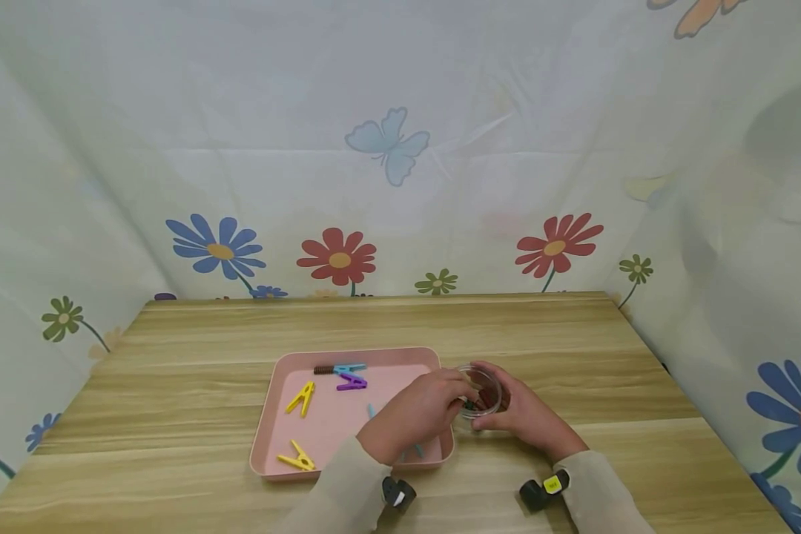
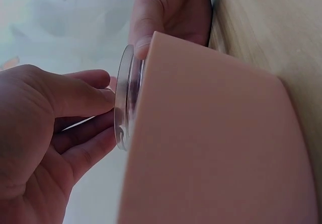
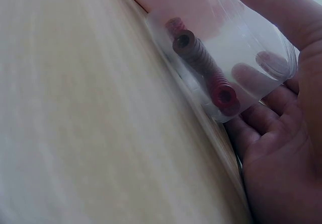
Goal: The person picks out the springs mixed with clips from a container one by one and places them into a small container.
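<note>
My right hand [image 1: 530, 419] grips a clear round plastic jar [image 3: 241, 43] beside the tray's right end, fingers and thumb around its side. Red and dark brown coil springs [image 3: 198, 58] lie inside the jar. Over its mouth is my left hand [image 1: 420, 411], fingertips at or just inside the rim [image 2: 122, 98]; whether they pinch anything is hidden. In the pink tray [image 1: 334, 437] are two yellow clothespins [image 1: 302, 399], a purple clothespin [image 1: 352, 381], and a light blue clothespin [image 1: 350, 368] touching a dark brown coil [image 1: 323, 370]. More light blue pieces [image 1: 371, 410] are partly covered by my left arm.
The wood-grain table [image 1: 193, 386] runs back to a flower-printed curtain [image 1: 400, 222]. The tray's raised pink wall [image 2: 216, 133] stands close to the jar and below my left forearm. Black wrist cameras [image 1: 398, 492] sit on both sleeves.
</note>
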Demonstrator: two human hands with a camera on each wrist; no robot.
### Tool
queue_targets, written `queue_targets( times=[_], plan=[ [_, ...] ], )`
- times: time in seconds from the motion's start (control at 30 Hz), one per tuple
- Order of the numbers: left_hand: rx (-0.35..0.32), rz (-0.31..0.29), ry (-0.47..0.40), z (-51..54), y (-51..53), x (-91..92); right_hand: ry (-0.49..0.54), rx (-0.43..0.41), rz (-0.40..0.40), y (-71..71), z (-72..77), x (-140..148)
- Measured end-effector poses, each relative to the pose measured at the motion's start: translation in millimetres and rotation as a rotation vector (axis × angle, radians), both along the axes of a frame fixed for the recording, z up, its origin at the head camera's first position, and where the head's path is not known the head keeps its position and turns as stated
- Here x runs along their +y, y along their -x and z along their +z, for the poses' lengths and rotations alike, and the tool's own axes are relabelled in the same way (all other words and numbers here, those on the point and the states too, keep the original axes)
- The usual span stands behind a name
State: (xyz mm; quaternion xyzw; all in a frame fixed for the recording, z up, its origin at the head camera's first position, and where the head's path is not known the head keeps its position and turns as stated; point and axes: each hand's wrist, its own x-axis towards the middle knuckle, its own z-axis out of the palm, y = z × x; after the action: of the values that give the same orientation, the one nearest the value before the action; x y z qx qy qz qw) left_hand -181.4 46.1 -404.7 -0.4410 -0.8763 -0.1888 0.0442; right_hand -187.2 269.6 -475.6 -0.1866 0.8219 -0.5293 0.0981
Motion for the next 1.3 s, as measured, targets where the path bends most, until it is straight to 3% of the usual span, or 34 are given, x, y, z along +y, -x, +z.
queue_targets(
  times=[0.53, 1.03, 1.3],
  plan=[
    [0.001, -0.012, 0.016, 0.7, -0.2, -1.8, 0.009, -0.006, -0.001, -1.2, 1.5, -0.7],
    [-0.078, 0.036, -0.002, 9.0, -0.4, -7.3, -0.021, -0.003, -0.021, -0.8, 1.5, -0.6],
    [-0.021, 0.005, -0.07, 8.4, 2.2, -11.9, -0.017, -0.02, -0.029, -0.5, 1.1, -1.6]
  ],
)
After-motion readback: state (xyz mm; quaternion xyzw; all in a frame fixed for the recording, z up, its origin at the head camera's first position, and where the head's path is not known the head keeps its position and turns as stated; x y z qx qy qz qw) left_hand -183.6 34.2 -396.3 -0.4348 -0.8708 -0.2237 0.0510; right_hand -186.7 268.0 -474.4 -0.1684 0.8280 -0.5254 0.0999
